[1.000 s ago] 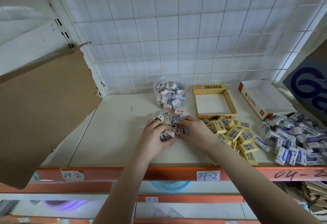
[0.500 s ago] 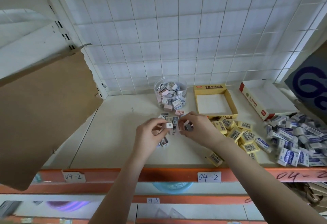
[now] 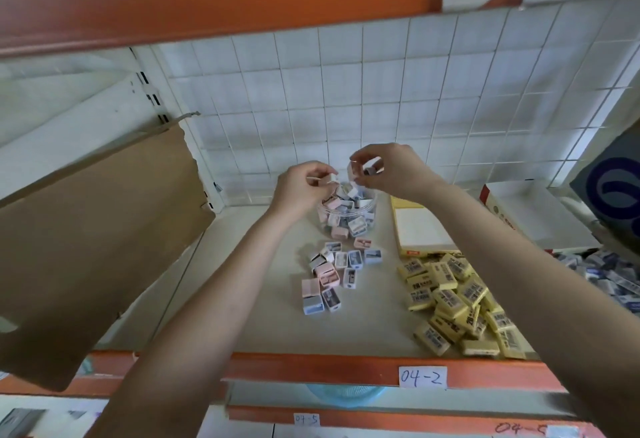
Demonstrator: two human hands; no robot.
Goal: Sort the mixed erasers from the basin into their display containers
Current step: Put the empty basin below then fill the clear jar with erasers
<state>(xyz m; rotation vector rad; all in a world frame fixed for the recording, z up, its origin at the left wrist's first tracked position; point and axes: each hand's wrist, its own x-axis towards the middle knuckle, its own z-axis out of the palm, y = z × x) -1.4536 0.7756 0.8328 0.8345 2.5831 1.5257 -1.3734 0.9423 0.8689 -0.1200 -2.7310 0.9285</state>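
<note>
Both hands hover right over the clear jar (image 3: 347,216) at the far middle of the shelf (image 3: 263,299). The left hand (image 3: 301,188) pinches a small white eraser (image 3: 333,178) at its fingertips, and the right hand (image 3: 384,174) pinches another small piece (image 3: 353,171), with something dark tucked behind. The jar's mouth lies directly below both grips, the left one nearer the rim. Looks like a straight drop is coming. More small erasers (image 3: 332,275) wait on the shelf on the near side of the jar.

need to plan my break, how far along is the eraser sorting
Partly done. The clear jar already holds many small erasers. Both the left hand and right hand hold pieces above it. A small cluster, the yellow pile beside its empty yellow box, and blue ones remain.
</note>
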